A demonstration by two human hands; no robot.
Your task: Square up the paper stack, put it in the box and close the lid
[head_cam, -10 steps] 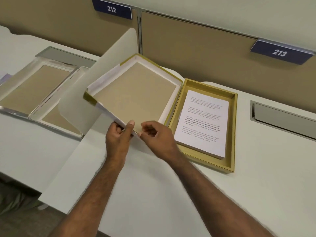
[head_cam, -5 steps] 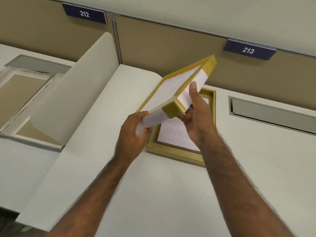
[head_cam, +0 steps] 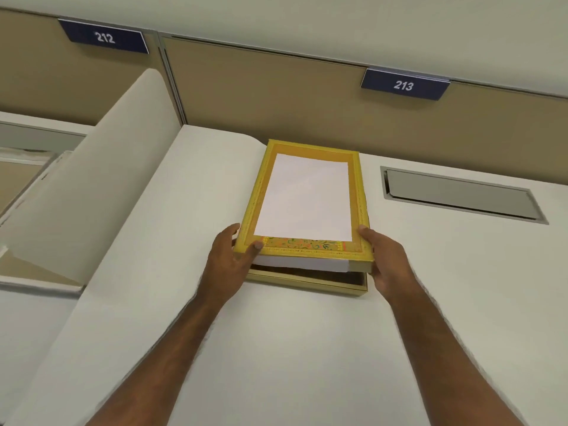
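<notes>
Head view: the lid (head_cam: 304, 198), yellow-bordered with a white panel and a patterned strip along its near edge, sits over the box (head_cam: 310, 279) at about 12 o'clock from the hands, on the white surface (head_cam: 276, 348). Its far end looks down on the box, while the near end is raised, leaving a dark gap above the box's gold front wall. The left hand (head_cam: 229, 259) grips the lid's near-left corner, thumb on top and fingers (head_cam: 242, 265) wrapped under the edge. The right hand (head_cam: 382, 259) clasps the near-right corner, thumb on the top rim. The paper stack is hidden under the lid; I judge it is inside the box, so squaring and loading appear done. What is left is pressing the near end down until the lid seats all round.

Readable writing: a blue sign "212" (head_cam: 104, 36) at 10 o'clock and a blue sign "213" (head_cam: 403, 85) at 1 o'clock, both on the tan partition (head_cam: 261, 96).
</notes>
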